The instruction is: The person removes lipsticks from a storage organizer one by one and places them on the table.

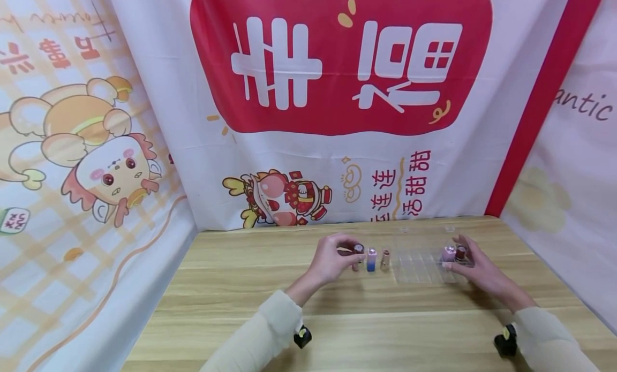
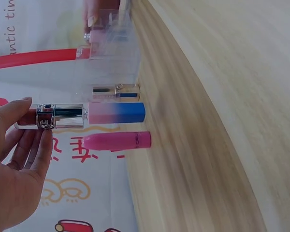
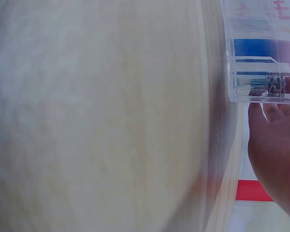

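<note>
From afar, my left grip pinches a silver-and-dark-red cylindrical tube beside a pink-and-blue square tube (standing upright); my right grip holds a clear plastic case.

On the table, lipsticks; at their three o'clock, a case; in its three-o'clock end, two tubes.

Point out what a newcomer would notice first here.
Probably the big red panel with white characters, high in the middle of the head view. Next, likely the upside-down cartoon creature at far left. Over the wooden table, the left hand pinches a silver-and-dark-red tube, left of the clear case whose right end the right hand grips.
</note>
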`<state>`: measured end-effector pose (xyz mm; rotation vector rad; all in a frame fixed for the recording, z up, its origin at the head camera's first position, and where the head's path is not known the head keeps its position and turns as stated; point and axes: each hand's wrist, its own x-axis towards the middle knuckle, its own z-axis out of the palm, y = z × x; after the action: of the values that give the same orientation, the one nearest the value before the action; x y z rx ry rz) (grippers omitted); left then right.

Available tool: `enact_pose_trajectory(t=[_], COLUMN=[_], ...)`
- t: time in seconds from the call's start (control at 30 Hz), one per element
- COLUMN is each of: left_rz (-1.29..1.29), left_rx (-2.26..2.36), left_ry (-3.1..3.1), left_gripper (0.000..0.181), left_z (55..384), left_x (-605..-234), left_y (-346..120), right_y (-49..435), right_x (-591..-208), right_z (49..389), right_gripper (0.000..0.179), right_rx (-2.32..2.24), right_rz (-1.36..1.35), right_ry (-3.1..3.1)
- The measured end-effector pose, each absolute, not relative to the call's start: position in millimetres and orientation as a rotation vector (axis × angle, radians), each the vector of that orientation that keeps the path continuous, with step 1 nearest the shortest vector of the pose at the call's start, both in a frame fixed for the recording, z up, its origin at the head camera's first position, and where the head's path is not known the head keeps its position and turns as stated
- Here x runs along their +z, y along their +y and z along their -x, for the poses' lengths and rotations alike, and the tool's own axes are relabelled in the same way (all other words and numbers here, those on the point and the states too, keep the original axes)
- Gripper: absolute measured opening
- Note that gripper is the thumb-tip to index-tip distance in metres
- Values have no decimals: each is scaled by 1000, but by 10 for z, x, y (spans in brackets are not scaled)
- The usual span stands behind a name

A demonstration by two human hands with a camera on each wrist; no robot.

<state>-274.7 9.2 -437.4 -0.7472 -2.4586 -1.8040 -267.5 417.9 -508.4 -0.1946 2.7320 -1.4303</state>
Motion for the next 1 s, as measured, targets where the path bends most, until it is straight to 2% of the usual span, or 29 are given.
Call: enact_pose_trajectory(t=[1.0], left_rz=[586], left_rx=[-1670], left_ry=[-2548], left_gripper=[26], left_z=[2927], left_x=[-4579], left_y=[-177], right_y=[4172], right_x=[-5077], right_z=[2648], right_gripper=[104], right_rx=[-1442], right_rz=[206], right_ry=[2732])
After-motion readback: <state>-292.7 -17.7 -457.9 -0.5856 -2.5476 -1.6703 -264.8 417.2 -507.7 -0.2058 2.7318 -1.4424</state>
